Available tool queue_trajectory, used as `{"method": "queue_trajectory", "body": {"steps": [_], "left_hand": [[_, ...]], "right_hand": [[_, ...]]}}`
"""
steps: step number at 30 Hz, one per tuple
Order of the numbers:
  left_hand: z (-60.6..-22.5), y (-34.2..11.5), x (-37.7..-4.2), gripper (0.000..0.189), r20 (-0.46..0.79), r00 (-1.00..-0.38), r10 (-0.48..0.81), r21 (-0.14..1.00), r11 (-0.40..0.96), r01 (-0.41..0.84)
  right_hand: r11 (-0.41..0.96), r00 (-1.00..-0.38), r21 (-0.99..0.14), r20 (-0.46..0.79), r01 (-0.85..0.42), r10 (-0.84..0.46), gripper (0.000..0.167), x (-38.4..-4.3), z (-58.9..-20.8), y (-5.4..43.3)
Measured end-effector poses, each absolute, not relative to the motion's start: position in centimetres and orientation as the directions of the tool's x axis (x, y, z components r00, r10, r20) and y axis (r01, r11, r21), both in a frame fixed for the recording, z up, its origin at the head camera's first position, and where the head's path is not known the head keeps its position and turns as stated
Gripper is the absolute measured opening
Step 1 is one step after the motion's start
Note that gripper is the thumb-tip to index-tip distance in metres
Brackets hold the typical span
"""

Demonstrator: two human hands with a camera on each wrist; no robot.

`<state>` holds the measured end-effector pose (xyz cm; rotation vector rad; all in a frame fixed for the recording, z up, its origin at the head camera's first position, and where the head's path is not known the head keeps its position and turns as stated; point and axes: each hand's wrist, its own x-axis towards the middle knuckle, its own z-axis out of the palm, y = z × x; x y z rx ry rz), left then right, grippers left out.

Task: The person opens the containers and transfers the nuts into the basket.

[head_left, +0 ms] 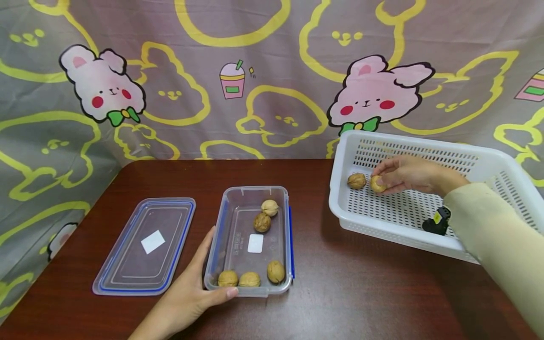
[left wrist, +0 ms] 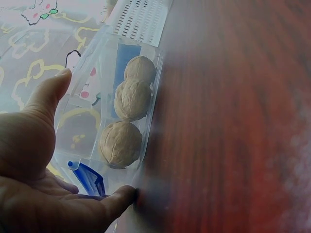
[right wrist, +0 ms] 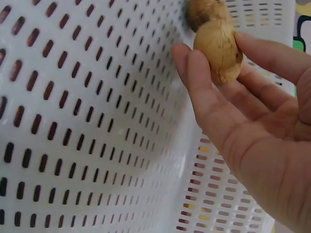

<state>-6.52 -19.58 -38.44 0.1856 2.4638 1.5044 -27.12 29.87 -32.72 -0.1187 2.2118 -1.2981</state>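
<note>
In the head view, my right hand (head_left: 403,175) is inside the white basket and pinches a walnut (right wrist: 218,51) between thumb and fingertips. Another walnut (head_left: 356,181) lies on the basket floor just left of it. My left hand (head_left: 191,288) holds the near left corner of a clear plastic container (head_left: 238,245), its thumb along the front wall and its fingers along the left side. Inside are several walnuts: two near the far right corner, others along the near end, where the left wrist view shows walnuts (left wrist: 121,144) through the wall.
The white perforated basket (head_left: 382,231) stands at the right of the dark wooden table (head_left: 314,302). A clear lid (head_left: 127,255) with a blue seal lies left of the container. Behind hangs a patterned curtain (head_left: 263,61). A black device (head_left: 437,222) is by the right wrist.
</note>
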Motion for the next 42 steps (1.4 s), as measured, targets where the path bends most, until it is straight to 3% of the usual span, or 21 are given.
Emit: {"method": "queue_trajectory", "body": {"steps": [9, 17, 34, 42], "left_hand": [[-38.3, -19.6, -6.6, 0.121, -0.157, -0.959, 0.236, 0.882, 0.471, -0.028], [-38.4, -19.5, -6.6, 0.121, -0.164, -0.958, 0.235, 0.886, 0.462, -0.039], [-38.6, -19.6, -6.6, 0.122, -0.158, -0.959, 0.237, 0.888, 0.459, -0.033], [-38.5, -19.7, -6.6, 0.121, -0.161, -0.957, 0.24, 0.888, 0.458, -0.034]], "right_hand": [[0.557, -0.864, -0.809, -0.405, 0.185, -0.3, 0.041, -27.2, -33.5, 29.8], [0.546, -0.853, -0.816, -0.413, 0.19, -0.32, 0.047, -27.3, -33.9, 29.5], [0.58, -0.857, -0.79, -0.427, 0.198, -0.29, 0.046, -27.5, -34.0, 29.3], [0.606, -0.883, -0.767, -0.415, 0.212, -0.217, 0.051, -27.3, -33.2, 29.4]]}}
